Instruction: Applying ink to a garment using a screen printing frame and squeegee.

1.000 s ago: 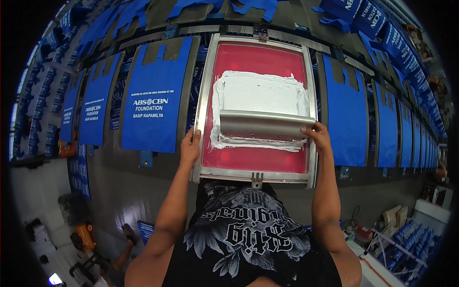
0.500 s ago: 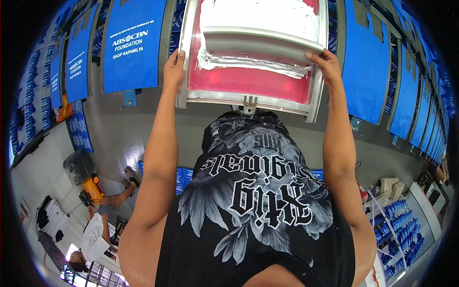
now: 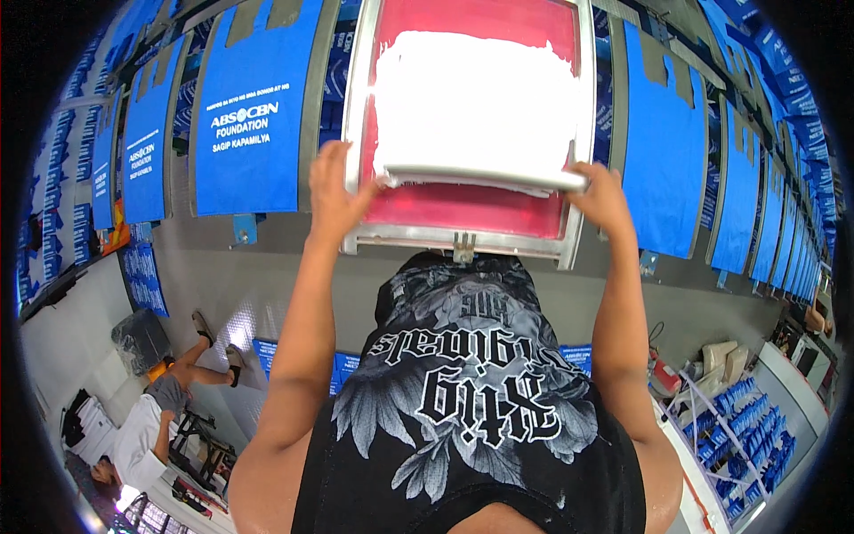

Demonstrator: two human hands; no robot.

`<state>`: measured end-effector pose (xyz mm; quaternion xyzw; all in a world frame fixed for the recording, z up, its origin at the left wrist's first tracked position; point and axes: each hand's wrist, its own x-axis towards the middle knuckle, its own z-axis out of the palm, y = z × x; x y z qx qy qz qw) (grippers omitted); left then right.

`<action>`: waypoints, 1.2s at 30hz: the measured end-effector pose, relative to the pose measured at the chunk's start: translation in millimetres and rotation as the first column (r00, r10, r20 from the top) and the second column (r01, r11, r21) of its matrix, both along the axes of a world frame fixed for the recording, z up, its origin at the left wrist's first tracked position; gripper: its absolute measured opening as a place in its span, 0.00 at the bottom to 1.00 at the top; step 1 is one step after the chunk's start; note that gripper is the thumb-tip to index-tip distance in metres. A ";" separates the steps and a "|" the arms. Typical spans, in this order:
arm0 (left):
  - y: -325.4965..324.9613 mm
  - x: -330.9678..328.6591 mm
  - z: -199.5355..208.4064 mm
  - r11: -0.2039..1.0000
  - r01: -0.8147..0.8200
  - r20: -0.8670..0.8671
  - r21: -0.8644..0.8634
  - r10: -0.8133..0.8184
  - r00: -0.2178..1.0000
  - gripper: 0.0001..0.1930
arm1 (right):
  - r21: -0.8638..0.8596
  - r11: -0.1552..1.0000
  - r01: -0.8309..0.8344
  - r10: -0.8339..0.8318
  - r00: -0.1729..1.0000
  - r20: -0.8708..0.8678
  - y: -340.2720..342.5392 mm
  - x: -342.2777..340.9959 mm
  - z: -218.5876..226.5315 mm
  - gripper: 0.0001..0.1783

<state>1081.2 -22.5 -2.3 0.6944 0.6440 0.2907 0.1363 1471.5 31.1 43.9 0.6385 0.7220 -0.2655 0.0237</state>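
A silver-edged screen-printing frame (image 3: 356, 116) with red mesh (image 3: 471, 214) lies in front of me. Thick white ink (image 3: 476, 102) covers much of the mesh. Across the near edge of that ink rests a squeegee (image 3: 480, 175) with a long metallic handle. My right hand (image 3: 600, 198) is closed around the squeegee's right end. At the frame's left side, my left hand (image 3: 336, 196) has its fingers spread upward over the rim and its thumb reaching to the squeegee's left end. The blade's lower edge is mostly hidden under the handle.
Blue printed fabric panels on boards stand left (image 3: 253, 116) and right (image 3: 663, 142) of the frame, in long rows. A metal clamp (image 3: 463, 247) sits at the frame's near edge. Behind me on the left is a person in a white shirt (image 3: 140, 436); a rack of blue pieces (image 3: 738, 445) stands lower right.
The squeegee has come toward me across the mesh, its broad face turned out of sight. My left hand has opened from the frame's side, its thumb now at the squeegee. My view has shifted.
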 end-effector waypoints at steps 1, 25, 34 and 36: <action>2.2 12.1 22.9 0.984 0.176 0.068 0.036 -0.178 0.982 0.27 | 0.068 0.996 -0.056 0.049 0.993 0.103 -15.1 -4.5 5.1 0.20; -12.5 53.5 8.8 0.953 0.226 -0.142 -0.201 -0.257 0.956 0.22 | 0.185 0.959 -0.217 0.221 0.975 -0.003 -46.1 -21.9 -17.2 0.18; 219.6 58.7 14.6 0.928 0.085 -0.305 -0.362 -0.204 0.930 0.14 | 0.216 0.931 -0.295 0.222 0.925 0.308 185.4 -26.7 -29.5 0.25; 191.5 48.9 12.0 0.934 0.121 -0.303 -0.336 -0.229 0.925 0.14 | 0.195 0.935 -0.296 0.236 0.931 0.280 155.5 -24.6 -25.4 0.24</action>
